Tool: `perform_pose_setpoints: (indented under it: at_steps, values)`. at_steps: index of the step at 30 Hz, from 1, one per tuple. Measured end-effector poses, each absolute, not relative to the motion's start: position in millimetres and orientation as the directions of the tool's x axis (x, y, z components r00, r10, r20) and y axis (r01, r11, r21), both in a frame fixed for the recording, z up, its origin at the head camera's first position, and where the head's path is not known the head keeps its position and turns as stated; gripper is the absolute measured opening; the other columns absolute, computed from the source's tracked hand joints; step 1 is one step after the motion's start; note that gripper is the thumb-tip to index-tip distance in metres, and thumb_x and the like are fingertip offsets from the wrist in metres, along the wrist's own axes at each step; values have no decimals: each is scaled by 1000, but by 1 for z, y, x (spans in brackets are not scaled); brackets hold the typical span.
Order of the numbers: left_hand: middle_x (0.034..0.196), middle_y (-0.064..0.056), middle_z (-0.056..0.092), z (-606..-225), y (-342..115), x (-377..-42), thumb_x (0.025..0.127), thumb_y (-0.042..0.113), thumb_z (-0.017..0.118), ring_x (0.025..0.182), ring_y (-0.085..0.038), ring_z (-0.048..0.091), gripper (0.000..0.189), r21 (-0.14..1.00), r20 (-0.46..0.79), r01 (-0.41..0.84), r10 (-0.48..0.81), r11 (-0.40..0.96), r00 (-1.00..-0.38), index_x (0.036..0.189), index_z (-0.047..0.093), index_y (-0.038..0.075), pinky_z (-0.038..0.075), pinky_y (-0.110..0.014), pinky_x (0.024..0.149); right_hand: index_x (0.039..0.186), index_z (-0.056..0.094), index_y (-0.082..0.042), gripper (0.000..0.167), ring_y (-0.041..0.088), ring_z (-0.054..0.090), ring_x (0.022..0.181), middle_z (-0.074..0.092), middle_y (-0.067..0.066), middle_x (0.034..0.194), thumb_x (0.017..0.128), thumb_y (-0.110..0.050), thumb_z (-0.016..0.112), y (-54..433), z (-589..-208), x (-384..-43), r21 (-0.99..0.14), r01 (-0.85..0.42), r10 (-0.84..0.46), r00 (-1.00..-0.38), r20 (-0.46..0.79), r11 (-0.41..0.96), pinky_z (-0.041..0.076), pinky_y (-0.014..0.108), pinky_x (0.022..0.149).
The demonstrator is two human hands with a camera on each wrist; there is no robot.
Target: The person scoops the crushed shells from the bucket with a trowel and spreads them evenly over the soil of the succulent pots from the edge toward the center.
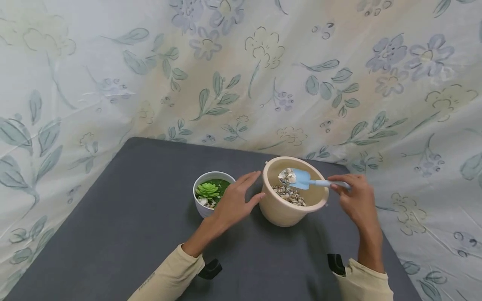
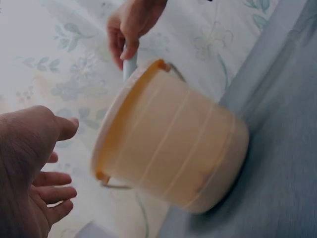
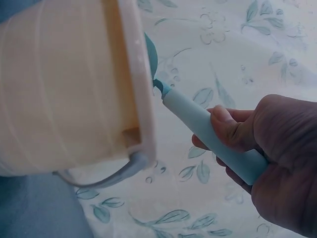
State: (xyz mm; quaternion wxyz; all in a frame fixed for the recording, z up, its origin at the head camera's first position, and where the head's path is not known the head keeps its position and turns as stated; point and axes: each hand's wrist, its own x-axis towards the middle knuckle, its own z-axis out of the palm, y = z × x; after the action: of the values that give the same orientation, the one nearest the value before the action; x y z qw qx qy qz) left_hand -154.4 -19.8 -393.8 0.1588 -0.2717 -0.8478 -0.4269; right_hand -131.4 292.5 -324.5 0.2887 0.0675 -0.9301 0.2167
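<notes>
My right hand [image 1: 357,200] grips the pale handle of a small blue trowel [image 1: 301,179], its thumb along the top in the right wrist view. Small pebbles [image 1: 288,176] are heaped on the trowel's blade, which is over the opening of a beige bucket [image 1: 280,215]. More gravel [image 1: 289,195] lies in the bottom of that bucket. Left of it, my left hand [image 1: 235,201] is held with fingers extended and parted. In the left wrist view a gap shows between this left hand [image 2: 37,163] and the bucket wall [image 2: 173,144].
A white pot [image 1: 203,210] with a green succulent [image 1: 208,190], green filling and pale stones stands left of the bucket, partly behind my left hand. Both stand on a dark grey table [image 1: 124,217]. Floral cloth [image 1: 233,75] hangs behind. The bucket has a grey bail handle [image 3: 116,173].
</notes>
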Motion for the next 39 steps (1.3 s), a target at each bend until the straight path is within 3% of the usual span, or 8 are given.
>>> perform_pose_setpoints:
  at_steps: [5, 9, 13, 19, 27, 30, 36, 39]
  values:
    - [151, -14, 60, -395, -53, -151, 98, 30, 75, 140, -31, 60, 59, 599, 561, 624, 293, 502, -774, 150, 57, 7, 51, -48, 113, 106, 79, 2, 18, 29, 50, 96, 76, 24, 100, 90, 9, 75, 283, -317, -130, -372, -299, -16, -798, 603, 879, 34, 37, 78]
    - [155, -15, 56, -397, -85, -151, 96, 31, 77, 144, -34, 55, 65, 613, 548, 589, 254, 527, -797, 153, 54, 8, 49, -54, 113, 105, 80, 2, 18, 28, 50, 96, 77, 24, 100, 89, 9, 76, 271, -312, -131, -370, -352, -45, -773, 633, 860, 33, 36, 80]
    - [164, -16, 45, -400, -113, -149, 91, 34, 83, 150, -39, 47, 85, 655, 478, 509, 217, 558, -852, 162, 41, 11, 47, -62, 113, 105, 80, 2, 19, 26, 51, 95, 77, 22, 99, 88, 10, 76, 257, -312, -135, -367, -424, -97, -753, 650, 828, 33, 33, 79]
    - [173, -15, 27, -406, -136, -146, 82, 48, 88, 157, -43, 33, 118, 729, 277, 357, 225, 584, -934, 170, 15, 20, 41, -67, 116, 106, 81, -2, 21, 24, 54, 96, 78, 18, 102, 88, 8, 76, 231, -317, -143, -392, -482, -151, -759, 633, 783, 37, 32, 78]
    - [175, -19, 18, -414, -144, -148, 75, 49, 93, 160, -46, 25, 136, 749, 153, 305, 293, 588, -944, 170, 3, 12, 35, -69, 119, 103, 81, -4, 19, 19, 52, 94, 80, 12, 107, 87, 6, 79, 187, -325, -156, -453, -569, -246, -768, 592, 686, 38, 30, 76]
    - [175, -19, 19, -415, -143, -149, 73, 50, 94, 158, -46, 29, 141, 766, 126, 278, 290, 580, -949, 170, -2, 13, 38, -68, 118, 102, 81, -5, 18, 19, 52, 94, 80, 10, 106, 87, 4, 79, 171, -327, -158, -466, -578, -279, -778, 563, 670, 39, 31, 79]
    - [167, -20, 39, -414, -141, -151, 67, 50, 98, 143, -42, 53, 150, 795, 108, 225, 234, 563, -966, 169, -6, 15, 48, -62, 108, 101, 82, -7, 16, 21, 50, 95, 78, 8, 102, 88, 3, 79, 145, -328, -166, -486, -580, -335, -798, 502, 654, 40, 36, 84]
    - [166, -19, 42, -414, -140, -151, 66, 50, 98, 141, -40, 56, 152, 802, 95, 210, 227, 559, -969, 169, -7, 15, 49, -61, 108, 100, 82, -7, 16, 21, 49, 94, 78, 8, 100, 88, 4, 79, 136, -327, -169, -481, -592, -372, -795, 479, 646, 40, 36, 85]
